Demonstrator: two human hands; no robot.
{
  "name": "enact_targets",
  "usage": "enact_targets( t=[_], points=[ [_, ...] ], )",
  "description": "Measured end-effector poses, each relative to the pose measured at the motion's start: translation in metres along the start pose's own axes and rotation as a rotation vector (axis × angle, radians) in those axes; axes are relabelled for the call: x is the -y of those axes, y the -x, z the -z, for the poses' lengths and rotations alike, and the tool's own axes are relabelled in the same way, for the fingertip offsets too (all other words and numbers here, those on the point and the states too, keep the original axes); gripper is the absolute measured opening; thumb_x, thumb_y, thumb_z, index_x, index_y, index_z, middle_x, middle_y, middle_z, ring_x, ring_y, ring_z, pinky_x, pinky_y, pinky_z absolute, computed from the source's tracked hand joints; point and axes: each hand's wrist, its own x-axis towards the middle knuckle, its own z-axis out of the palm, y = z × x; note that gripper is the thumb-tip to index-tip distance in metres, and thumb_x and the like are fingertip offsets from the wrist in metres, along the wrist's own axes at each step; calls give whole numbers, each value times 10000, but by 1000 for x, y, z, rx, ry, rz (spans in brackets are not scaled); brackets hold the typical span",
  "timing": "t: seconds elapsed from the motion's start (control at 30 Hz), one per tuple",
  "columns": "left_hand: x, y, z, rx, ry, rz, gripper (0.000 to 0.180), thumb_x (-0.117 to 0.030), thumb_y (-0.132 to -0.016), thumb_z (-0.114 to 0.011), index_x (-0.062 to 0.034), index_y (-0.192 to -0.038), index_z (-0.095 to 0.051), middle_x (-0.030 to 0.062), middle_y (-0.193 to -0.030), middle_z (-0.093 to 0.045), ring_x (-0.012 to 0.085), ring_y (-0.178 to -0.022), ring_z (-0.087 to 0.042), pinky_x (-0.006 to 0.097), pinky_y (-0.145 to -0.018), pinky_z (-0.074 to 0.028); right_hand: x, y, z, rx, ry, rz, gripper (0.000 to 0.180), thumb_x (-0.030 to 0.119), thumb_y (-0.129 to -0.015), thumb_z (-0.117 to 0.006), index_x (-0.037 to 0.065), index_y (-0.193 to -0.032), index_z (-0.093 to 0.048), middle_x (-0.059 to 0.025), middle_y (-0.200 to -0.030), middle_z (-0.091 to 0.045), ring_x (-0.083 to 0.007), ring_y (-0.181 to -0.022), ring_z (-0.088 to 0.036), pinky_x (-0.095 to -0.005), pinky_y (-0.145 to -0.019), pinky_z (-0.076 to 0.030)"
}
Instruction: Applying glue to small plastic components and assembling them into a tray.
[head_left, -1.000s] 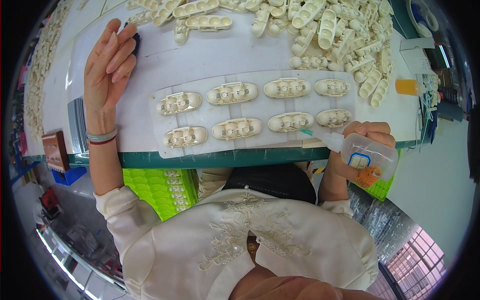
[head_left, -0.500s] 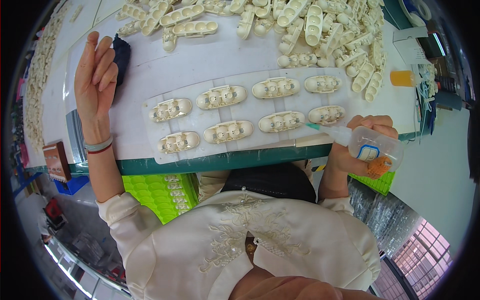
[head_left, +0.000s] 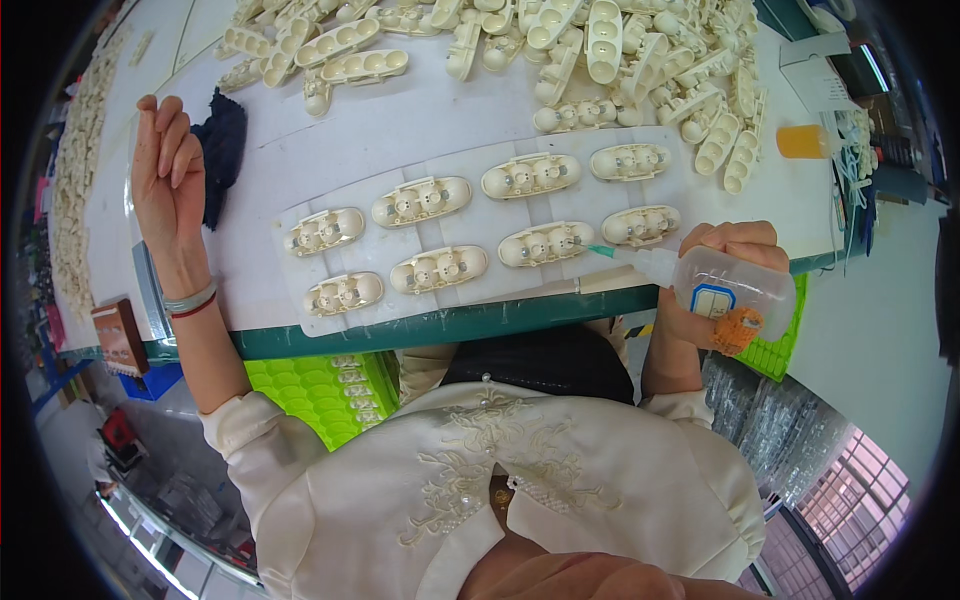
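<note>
My right hand is wrapped round a clear squeeze bottle with a blue-edged label, tilted on its side. An orange textured finger cot covers one digit beside it. The bottle's green dispensing needle reaches the right end of a cream oblong plastic part in the near row; contact is hard to tell. Several such parts sit in two rows on a white translucent tray. My left hand is raised left of the tray, fingers loosely bent and nothing visible in them.
Loose cream plastic parts are heaped at the back. A dark blue cloth lies by my left hand. On the right stands a small container of orange liquid. Green trays are below the table edge.
The needle tip has shifted slightly left with the bottle and my right hand. My left hand appears lower and further left, and the whole table view has shifted a little left.
</note>
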Motion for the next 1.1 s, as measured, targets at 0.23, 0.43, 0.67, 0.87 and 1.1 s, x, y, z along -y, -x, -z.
enact_targets(
  t=[0.23, 0.43, 0.67, 0.87, 1.1],
  points=[
    [-8, -4, 7, -35, -3, -10, 136, -79, -961, -380, 2, -1058, -430, 46, -873, -401, 33, -557, -328, 146, -474, -334, -15, -11, 20, -238, -212, -84, 315, 274, -752, -526, -13, -815, -415, -92, -769, -434, -147, -599, -448, -224, -419, -345],
    [-14, -3, 27, -57, -65, -35, 252, 54, -888, -438, 34, -1139, -420, 76, -990, -433, 39, -605, -371, 142, -508, -358, -23, -8, 22, -283, 117, -69, 543, 540, -785, -465, 1, -819, -411, -84, -775, -433, -95, -517, -405, -192, -387, -351],
    [-11, -5, 28, -52, 46, 3, 188, -78, -961, -377, 27, -1101, -444, 36, -838, -433, 45, -554, -333, 159, -481, -337, -28, -5, 26, -223, 41, 8, 635, 627, -769, -424, -3, -846, -408, -96, -774, -439, -101, -538, -418, -188, -386, -353],
    [-12, -4, 24, -52, 45, 13, 206, -163, -966, -395, 11, -1055, -461, -9, -642, -348, 43, -491, -275, 162, -425, -286, -28, -8, 35, -337, -81, -35, 331, 285, -795, -494, -37, -809, -422, -101, -747, -441, -190, -685, -483, -229, -438, -394],
    [-15, -4, 28, -93, 24, 17, 202, -207, -955, -434, -11, -971, -476, -31, -577, -289, 35, -468, -222, 165, -395, -230, -34, -5, 35, -336, -155, 25, 414, 364, -762, -508, -39, -799, -419, -107, -752, -452, -197, -690, -489, -230, -441, -416]
  ],
)
